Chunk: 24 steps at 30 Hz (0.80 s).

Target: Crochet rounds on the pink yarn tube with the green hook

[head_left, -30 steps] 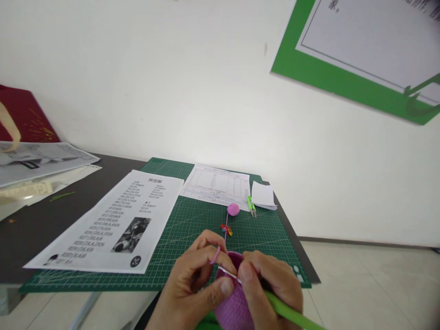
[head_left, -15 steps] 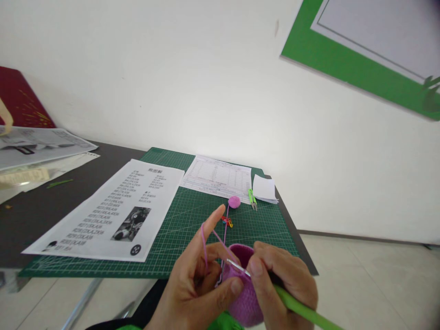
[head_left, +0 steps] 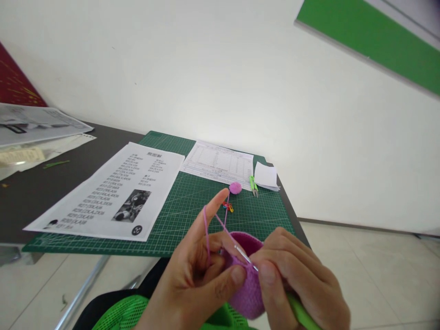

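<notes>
My left hand pinches the rim of a pink-purple crocheted piece, a hollow cup shape. Its index finger points up with a strand of pink yarn looped round it. In my right hand is a crochet hook with a silver shaft and a green handle. The hook's tip lies at the rim of the piece, close to the left fingers. Beyond the hands, a small pink yarn ball rests on the mat, its strand running toward me.
The green cutting mat bears a printed pattern sheet, a form, white paper slips, green thread snips and several coloured stitch markers. More papers lie at left. A white wall stands behind.
The view has tipped downward, so the table sits higher in the picture. My right hand has moved right and turned, and the hook now slants more steeply at the rim.
</notes>
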Each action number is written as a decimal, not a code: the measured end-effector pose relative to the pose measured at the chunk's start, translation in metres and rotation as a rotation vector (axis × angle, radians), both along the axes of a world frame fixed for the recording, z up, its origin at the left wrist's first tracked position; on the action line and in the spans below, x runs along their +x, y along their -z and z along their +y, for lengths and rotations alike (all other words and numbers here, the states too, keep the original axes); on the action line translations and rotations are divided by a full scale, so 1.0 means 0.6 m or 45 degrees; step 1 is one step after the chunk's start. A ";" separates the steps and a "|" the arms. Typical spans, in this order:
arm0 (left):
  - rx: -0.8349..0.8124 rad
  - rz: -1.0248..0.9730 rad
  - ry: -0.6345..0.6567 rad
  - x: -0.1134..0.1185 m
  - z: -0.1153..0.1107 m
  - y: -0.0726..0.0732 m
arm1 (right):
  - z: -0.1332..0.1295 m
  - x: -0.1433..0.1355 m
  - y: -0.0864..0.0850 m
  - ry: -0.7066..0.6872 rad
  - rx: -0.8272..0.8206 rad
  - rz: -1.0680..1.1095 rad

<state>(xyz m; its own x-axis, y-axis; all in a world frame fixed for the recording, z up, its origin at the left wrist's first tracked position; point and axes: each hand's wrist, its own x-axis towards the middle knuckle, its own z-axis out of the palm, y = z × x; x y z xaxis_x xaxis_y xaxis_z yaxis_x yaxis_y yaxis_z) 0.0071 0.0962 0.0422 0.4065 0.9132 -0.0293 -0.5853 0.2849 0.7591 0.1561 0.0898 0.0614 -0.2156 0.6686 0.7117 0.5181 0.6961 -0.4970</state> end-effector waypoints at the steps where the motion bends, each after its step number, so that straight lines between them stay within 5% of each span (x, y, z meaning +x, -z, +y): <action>1: 0.007 0.007 0.009 -0.001 0.001 0.001 | -0.001 0.000 0.000 -0.006 -0.009 0.021; 15: 0.036 -0.030 0.165 -0.006 0.002 -0.001 | -0.009 0.003 -0.011 -0.012 0.018 0.156; 24: -0.017 -0.045 0.286 -0.009 -0.010 -0.014 | -0.003 0.038 -0.080 -0.382 -0.186 -0.202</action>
<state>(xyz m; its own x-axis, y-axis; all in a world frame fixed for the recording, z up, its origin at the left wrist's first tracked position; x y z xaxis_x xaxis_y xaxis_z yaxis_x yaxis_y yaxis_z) 0.0014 0.0902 0.0508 0.6005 0.7993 -0.0232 -0.5322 0.4211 0.7345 0.1790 0.0880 0.1091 -0.5179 0.6510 0.5550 0.3802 0.7563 -0.5323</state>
